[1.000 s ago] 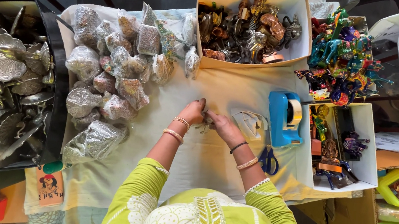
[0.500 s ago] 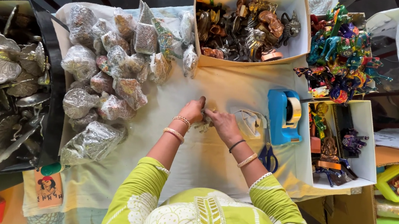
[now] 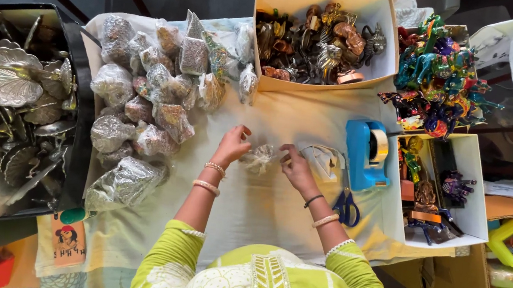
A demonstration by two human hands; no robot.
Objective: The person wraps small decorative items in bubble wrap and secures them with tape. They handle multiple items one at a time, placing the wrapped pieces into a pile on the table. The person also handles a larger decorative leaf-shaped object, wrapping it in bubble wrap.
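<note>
Cloth-covered table [image 3: 262, 209], both hands' fingers [image 3: 241, 141] pinched on small plastic-wrapped figurine [image 3: 259, 158], left hand [image 3: 232, 146], right hand [image 3: 297, 168].

Table [image 3: 262, 209] covered with pale cloth. Far left part: heap of small wrapped bundles [image 3: 145, 105] in clear plastic. Far edge, middle: open cardboard box [image 3: 326, 39] full of little metal figures. Right side: blue tape holder [image 3: 365, 153], scissors [image 3: 346, 207] just beside it toward near edge. Right edge: white box [image 3: 442, 184] with small figures. Middle: one small wrapped bundle [image 3: 260, 158]. Near left corner: small picture card [image 3: 67, 238].
</note>
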